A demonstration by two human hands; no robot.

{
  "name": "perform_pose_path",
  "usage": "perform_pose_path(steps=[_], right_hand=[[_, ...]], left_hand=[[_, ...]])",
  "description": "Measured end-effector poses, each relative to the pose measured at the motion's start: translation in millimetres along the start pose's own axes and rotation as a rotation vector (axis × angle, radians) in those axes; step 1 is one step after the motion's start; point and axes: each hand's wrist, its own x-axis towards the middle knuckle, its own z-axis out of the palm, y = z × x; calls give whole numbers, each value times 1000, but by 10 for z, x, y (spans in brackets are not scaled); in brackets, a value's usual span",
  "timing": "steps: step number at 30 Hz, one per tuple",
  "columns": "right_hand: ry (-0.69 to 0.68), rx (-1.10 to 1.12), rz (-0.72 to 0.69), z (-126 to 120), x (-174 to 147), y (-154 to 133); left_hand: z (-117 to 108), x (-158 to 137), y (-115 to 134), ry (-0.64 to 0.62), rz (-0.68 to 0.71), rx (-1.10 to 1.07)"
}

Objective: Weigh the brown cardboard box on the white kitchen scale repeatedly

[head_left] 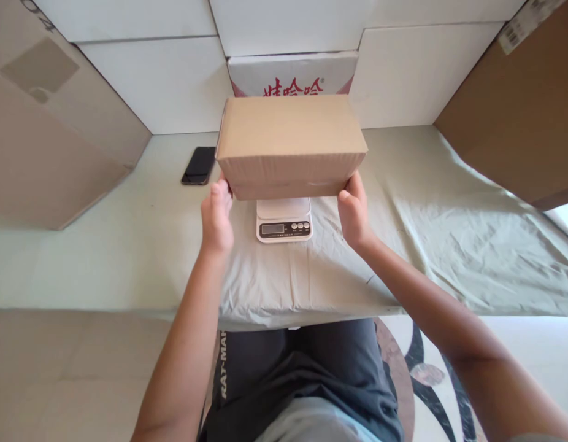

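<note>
A brown cardboard box is held between both hands, over a white kitchen scale. My left hand grips its lower left corner, and my right hand grips the lower right one. Most fingers are hidden behind the box's sides. The scale's front shows a small grey display and several round buttons; the box covers the back of its platform. Whether the box touches the platform cannot be seen.
A black phone lies left of the box. Behind stands a white carton with red lettering, against white panels. Large cardboard boxes stand at the left and right. A pale green cloth covers the table.
</note>
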Motion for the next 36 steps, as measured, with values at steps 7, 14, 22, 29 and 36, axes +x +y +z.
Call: perform_pose_path(steps=[7,14,22,29,36], right_hand=[[71,-21,-68,130,832,461],[120,53,-12,85,1136,1096],[117,79,130,-51,1268,1376],[96,120,177,-107,1323,1473],[113,150,214,-154,1351,1547]], left_hand=[[88,886,-296,-32,6,-90],[134,1248,-994,28,-142,-114],[77,1300,-1154,28,-219,-120],[127,1257,-1130,99,-254,-39],[199,1151,-1024,89,-218,13]])
